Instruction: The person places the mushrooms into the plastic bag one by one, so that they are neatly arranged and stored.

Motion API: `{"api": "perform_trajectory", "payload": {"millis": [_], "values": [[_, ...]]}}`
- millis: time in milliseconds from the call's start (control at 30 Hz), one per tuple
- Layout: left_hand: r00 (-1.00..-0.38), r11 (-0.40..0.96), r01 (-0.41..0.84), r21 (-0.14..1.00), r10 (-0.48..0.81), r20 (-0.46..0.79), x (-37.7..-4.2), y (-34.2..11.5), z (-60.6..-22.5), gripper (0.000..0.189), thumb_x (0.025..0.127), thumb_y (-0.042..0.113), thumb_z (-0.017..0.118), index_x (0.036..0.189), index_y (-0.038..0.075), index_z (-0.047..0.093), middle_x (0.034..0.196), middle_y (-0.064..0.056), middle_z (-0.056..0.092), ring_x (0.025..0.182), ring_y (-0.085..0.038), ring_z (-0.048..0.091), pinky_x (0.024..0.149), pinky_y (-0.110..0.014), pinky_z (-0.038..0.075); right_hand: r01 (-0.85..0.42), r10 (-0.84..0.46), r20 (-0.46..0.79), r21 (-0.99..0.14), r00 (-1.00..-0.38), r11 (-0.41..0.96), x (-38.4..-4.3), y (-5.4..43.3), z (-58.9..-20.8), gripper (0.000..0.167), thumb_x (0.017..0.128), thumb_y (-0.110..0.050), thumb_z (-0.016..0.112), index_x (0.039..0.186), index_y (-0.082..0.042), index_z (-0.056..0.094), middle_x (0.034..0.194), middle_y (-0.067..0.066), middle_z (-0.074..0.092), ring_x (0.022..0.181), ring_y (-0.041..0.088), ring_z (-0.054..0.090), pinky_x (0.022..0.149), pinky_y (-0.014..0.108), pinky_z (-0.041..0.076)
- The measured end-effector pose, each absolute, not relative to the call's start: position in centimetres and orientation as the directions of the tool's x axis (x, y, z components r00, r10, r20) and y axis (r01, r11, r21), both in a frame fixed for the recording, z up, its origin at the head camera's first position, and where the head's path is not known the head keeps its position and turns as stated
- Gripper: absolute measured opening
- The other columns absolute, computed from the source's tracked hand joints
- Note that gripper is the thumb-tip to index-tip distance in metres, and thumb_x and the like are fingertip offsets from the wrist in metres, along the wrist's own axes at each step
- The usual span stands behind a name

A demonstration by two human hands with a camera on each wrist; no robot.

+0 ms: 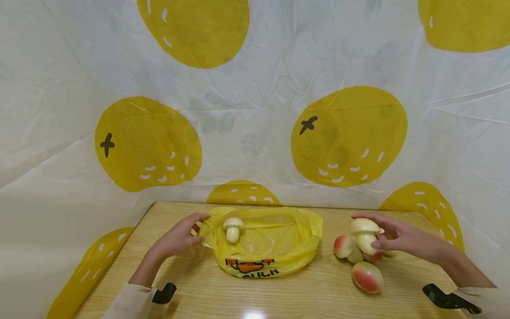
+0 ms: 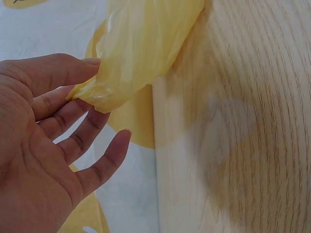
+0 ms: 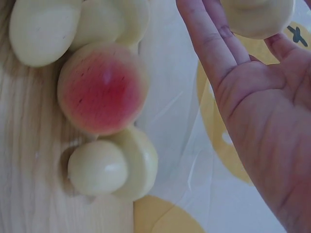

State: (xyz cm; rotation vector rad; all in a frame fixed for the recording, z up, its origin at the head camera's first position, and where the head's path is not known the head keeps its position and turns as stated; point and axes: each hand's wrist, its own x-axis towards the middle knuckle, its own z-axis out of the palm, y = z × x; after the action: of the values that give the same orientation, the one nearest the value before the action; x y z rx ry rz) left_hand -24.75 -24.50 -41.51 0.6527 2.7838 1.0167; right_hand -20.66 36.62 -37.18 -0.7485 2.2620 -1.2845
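My left hand (image 1: 175,239) pinches the left edge of a yellow plastic bag (image 1: 287,262) with a duck print, its mouth spread wide. In the left wrist view, thumb and fingers of the left hand (image 2: 53,126) close on a bunched corner of the bag (image 2: 146,43). One cream toy mushroom (image 1: 233,229) lies in the bag's left part. Over on the right, my right hand (image 1: 410,241) grips another cream toy mushroom (image 1: 364,230) between thumb and fingers, above a small pile. That held mushroom (image 3: 262,19) shows only partly at the top of the right wrist view.
Beneath and in front of the right hand lie several toy mushrooms, including a red-tinged one (image 1: 368,278) nearest me and another (image 1: 344,247) on the pile's left. The wooden table (image 1: 191,292) ends at a white sheet (image 1: 255,146) with yellow fruit prints.
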Motion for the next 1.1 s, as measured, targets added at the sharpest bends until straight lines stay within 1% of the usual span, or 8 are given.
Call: {"api": "perform_trajectory", "payload": {"millis": [100,200,233,433,633,700,933,1100], "values": [[-0.901,0.682,0.359,0.637,0.432,0.046,-24.8,-24.5,-41.5,0.062,0.094,0.007,0.072,0.150,0.005,0.046,0.144,-0.016,0.051,0.107,-0.025,0.058,0.074,-0.032,0.053,-0.289,-0.629,-0.064,-0.849,-0.775,0.442,-20.9,35.8,-37.0,0.062,0.104,-0.005,0.051,0.161,-0.018,0.030,0.124,-0.009,0.057,0.091,0.022,0.056,0.072,0.034,0.048],[-0.901,0.681,0.360,0.637,0.432,0.048,-24.8,-24.4,-41.4,0.061,0.094,0.007,0.072,0.150,0.006,0.046,0.144,-0.016,0.051,0.107,-0.026,0.058,0.074,-0.032,0.053,-0.326,-0.644,-0.019,-0.851,-0.765,0.413,-21.3,35.0,-36.8,0.063,0.104,-0.004,0.052,0.161,-0.018,0.030,0.134,-0.007,0.055,0.099,0.018,0.057,0.077,0.033,0.052],[-0.901,0.682,0.361,0.637,0.431,0.049,-24.8,-24.4,-41.4,0.061,0.094,0.007,0.072,0.149,0.005,0.046,0.144,-0.016,0.052,0.107,-0.026,0.058,0.074,-0.032,0.053,-0.328,-0.648,-0.012,-0.856,-0.762,0.401,-21.4,34.8,-36.8,0.064,0.103,-0.003,0.052,0.161,-0.019,0.029,0.144,-0.006,0.050,0.104,0.017,0.057,0.080,0.034,0.054],[-0.906,0.680,0.344,0.648,0.422,0.037,-24.8,-24.3,-41.4,0.061,0.094,0.007,0.072,0.149,0.005,0.047,0.144,-0.016,0.052,0.108,-0.027,0.058,0.074,-0.033,0.053,-0.328,-0.694,0.005,-0.884,-0.720,0.334,-22.2,33.5,-36.6,0.068,0.103,0.000,0.052,0.163,-0.017,0.024,0.131,0.014,0.060,0.101,0.023,0.065,0.084,0.036,0.056],[-0.907,0.679,0.332,0.655,0.421,0.024,-24.7,-24.2,-41.2,0.061,0.094,0.008,0.072,0.150,0.005,0.046,0.145,-0.016,0.051,0.109,-0.027,0.058,0.074,-0.034,0.052,-0.350,-0.658,0.023,-0.860,-0.752,0.370,-22.5,32.0,-36.4,0.068,0.102,-0.005,0.058,0.161,-0.023,0.030,0.159,0.013,0.038,0.123,0.016,0.058,0.092,0.031,0.053],[-0.906,0.677,0.333,0.656,0.422,0.024,-24.6,-24.2,-41.1,0.061,0.094,0.007,0.072,0.150,0.004,0.046,0.145,-0.016,0.051,0.109,-0.027,0.058,0.074,-0.033,0.052,-0.350,-0.651,0.032,-0.862,-0.759,0.366,-22.7,31.5,-36.5,0.067,0.102,-0.006,0.059,0.160,-0.023,0.031,0.162,0.011,0.032,0.126,0.015,0.056,0.093,0.032,0.053],[-0.899,0.668,0.352,0.656,0.435,0.040,-24.5,-24.2,-40.9,0.060,0.094,0.007,0.073,0.148,0.002,0.047,0.144,-0.018,0.051,0.107,-0.028,0.058,0.073,-0.033,0.052,-0.329,-0.620,0.044,-0.875,-0.784,0.354,-23.5,29.8,-36.3,0.062,0.101,-0.009,0.063,0.156,-0.023,0.037,0.149,0.008,0.045,0.120,0.021,0.060,0.092,0.034,0.055],[-0.895,0.667,0.359,0.653,0.444,0.040,-24.6,-24.2,-40.9,0.061,0.094,0.007,0.072,0.149,0.002,0.046,0.145,-0.018,0.051,0.108,-0.028,0.058,0.073,-0.031,0.052,-0.307,-0.586,0.049,-0.885,-0.809,0.351,-24.1,28.1,-35.9,0.061,0.099,-0.013,0.067,0.154,-0.025,0.041,0.149,0.008,0.046,0.122,0.030,0.061,0.091,0.036,0.056]]}}
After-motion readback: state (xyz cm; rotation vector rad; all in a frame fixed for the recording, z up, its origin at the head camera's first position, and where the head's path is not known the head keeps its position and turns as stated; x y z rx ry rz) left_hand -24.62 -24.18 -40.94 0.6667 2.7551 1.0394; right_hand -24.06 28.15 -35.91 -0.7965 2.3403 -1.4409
